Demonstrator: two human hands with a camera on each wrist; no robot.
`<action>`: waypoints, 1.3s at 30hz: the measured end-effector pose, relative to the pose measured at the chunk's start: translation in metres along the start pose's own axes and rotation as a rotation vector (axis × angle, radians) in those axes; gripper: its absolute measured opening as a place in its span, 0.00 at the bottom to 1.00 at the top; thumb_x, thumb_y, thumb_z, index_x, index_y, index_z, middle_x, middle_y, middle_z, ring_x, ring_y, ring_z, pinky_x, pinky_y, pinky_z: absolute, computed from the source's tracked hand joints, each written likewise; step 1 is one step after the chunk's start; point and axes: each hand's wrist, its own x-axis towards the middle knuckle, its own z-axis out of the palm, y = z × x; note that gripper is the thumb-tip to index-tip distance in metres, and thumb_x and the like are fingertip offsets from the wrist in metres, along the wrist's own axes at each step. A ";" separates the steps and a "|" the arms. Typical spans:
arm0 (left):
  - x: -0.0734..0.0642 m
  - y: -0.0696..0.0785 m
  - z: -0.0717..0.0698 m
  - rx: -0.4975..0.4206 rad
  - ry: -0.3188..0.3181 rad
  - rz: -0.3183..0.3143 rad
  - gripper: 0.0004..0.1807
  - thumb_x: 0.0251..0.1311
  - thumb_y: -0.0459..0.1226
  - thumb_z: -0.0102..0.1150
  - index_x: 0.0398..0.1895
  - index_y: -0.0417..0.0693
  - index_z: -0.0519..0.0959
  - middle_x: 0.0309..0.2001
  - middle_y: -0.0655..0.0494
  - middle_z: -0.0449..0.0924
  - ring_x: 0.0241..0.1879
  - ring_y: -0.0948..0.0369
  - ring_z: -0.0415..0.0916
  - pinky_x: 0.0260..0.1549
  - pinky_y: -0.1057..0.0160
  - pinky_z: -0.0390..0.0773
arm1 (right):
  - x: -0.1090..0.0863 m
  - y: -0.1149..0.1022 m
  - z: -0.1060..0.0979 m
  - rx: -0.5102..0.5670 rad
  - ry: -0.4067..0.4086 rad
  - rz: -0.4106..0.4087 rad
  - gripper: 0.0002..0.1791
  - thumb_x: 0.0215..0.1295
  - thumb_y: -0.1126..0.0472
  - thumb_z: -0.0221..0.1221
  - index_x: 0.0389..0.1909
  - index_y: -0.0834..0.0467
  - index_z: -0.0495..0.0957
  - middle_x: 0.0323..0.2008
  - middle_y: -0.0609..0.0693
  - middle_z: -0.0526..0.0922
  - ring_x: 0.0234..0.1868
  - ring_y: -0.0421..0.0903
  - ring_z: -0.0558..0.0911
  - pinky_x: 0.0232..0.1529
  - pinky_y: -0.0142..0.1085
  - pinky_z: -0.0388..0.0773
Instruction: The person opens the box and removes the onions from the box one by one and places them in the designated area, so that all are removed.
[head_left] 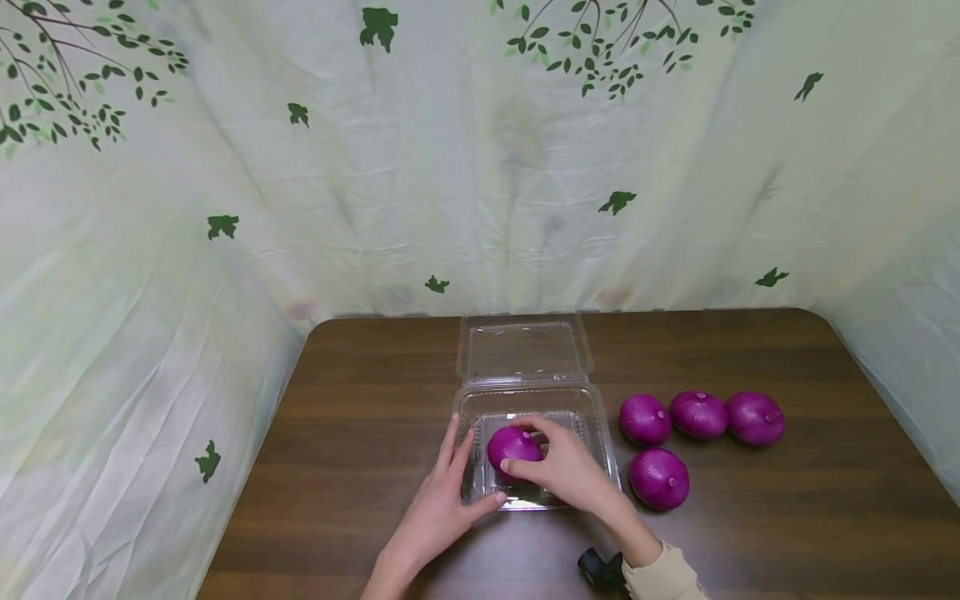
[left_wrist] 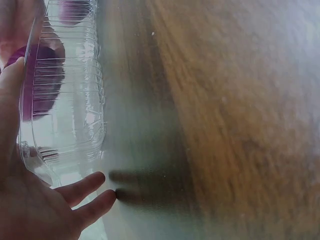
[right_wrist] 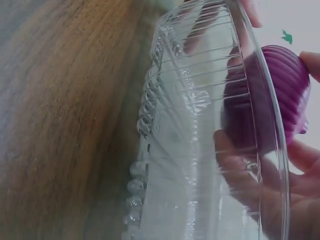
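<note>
A purple onion (head_left: 513,452) is held between the thumb and fingers of my right hand (head_left: 566,467), inside the opening of a clear plastic clamshell box (head_left: 611,467). In the right wrist view the same onion (right_wrist: 292,87) shows partly through the box's clear wall, above its floor. My left hand (head_left: 442,504) rests along the box's left side and near corner, its fingers straight and spread. The left wrist view shows two fingers (left_wrist: 92,200) of that hand stretched out beside the box wall (left_wrist: 95,100).
The box's lid (head_left: 525,348) lies folded back toward the cloth. Right of the box are several more onions, three in a row (head_left: 699,415) and one (head_left: 659,479) nearer me. A black object (head_left: 597,569) shows at my right wrist. Leaf-printed cloth (head_left: 517,208) hangs behind the wooden table (head_left: 360,417).
</note>
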 end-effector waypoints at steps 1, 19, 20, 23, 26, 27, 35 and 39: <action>0.000 0.000 0.000 0.001 -0.002 -0.004 0.55 0.52 0.64 0.65 0.78 0.50 0.54 0.79 0.66 0.27 0.64 0.36 0.64 0.54 0.34 0.68 | -0.001 0.000 -0.001 0.032 0.004 0.000 0.34 0.52 0.43 0.71 0.60 0.50 0.76 0.51 0.50 0.80 0.45 0.46 0.81 0.42 0.41 0.79; 0.000 -0.001 0.002 -0.005 0.003 -0.008 0.56 0.52 0.64 0.65 0.79 0.50 0.52 0.79 0.66 0.26 0.67 0.36 0.60 0.56 0.34 0.67 | -0.017 -0.001 -0.012 0.415 0.090 -0.043 0.30 0.55 0.61 0.72 0.60 0.50 0.76 0.58 0.55 0.73 0.58 0.55 0.74 0.53 0.36 0.77; 0.001 -0.001 0.002 -0.007 0.004 -0.008 0.57 0.52 0.63 0.66 0.79 0.50 0.51 0.79 0.66 0.26 0.67 0.37 0.59 0.56 0.34 0.66 | -0.018 -0.001 -0.013 0.420 0.091 -0.049 0.30 0.55 0.61 0.72 0.61 0.51 0.76 0.59 0.55 0.73 0.58 0.55 0.74 0.53 0.36 0.77; 0.001 -0.001 0.002 -0.011 0.007 -0.007 0.58 0.52 0.64 0.66 0.79 0.50 0.49 0.79 0.65 0.27 0.68 0.39 0.59 0.57 0.35 0.66 | -0.022 -0.001 -0.014 0.429 0.096 -0.057 0.31 0.55 0.62 0.72 0.61 0.52 0.75 0.59 0.55 0.73 0.59 0.56 0.73 0.53 0.37 0.77; 0.001 0.000 0.001 -0.008 0.013 0.000 0.59 0.51 0.65 0.65 0.79 0.49 0.49 0.79 0.65 0.27 0.69 0.40 0.57 0.58 0.36 0.66 | -0.027 -0.001 -0.016 0.439 0.099 -0.066 0.30 0.56 0.62 0.71 0.61 0.53 0.75 0.59 0.55 0.73 0.59 0.56 0.73 0.53 0.37 0.77; 0.001 0.000 0.001 -0.004 0.016 0.003 0.59 0.51 0.65 0.65 0.79 0.49 0.49 0.79 0.64 0.27 0.70 0.41 0.55 0.59 0.36 0.65 | -0.029 -0.002 -0.017 0.441 0.100 -0.068 0.30 0.56 0.62 0.71 0.61 0.52 0.75 0.59 0.55 0.73 0.59 0.56 0.73 0.53 0.37 0.77; 0.000 0.000 0.000 0.049 0.051 0.031 0.59 0.50 0.68 0.62 0.78 0.47 0.51 0.79 0.61 0.31 0.74 0.46 0.44 0.64 0.35 0.55 | -0.041 -0.008 -0.026 0.486 0.123 -0.081 0.31 0.57 0.64 0.71 0.62 0.55 0.74 0.60 0.55 0.72 0.60 0.57 0.73 0.52 0.39 0.78; -0.001 0.000 0.001 0.057 0.057 0.039 0.59 0.50 0.68 0.62 0.78 0.47 0.52 0.79 0.60 0.32 0.75 0.46 0.42 0.64 0.36 0.54 | -0.047 -0.008 -0.031 0.495 0.147 -0.067 0.32 0.57 0.64 0.71 0.63 0.55 0.73 0.61 0.54 0.73 0.59 0.56 0.75 0.51 0.40 0.79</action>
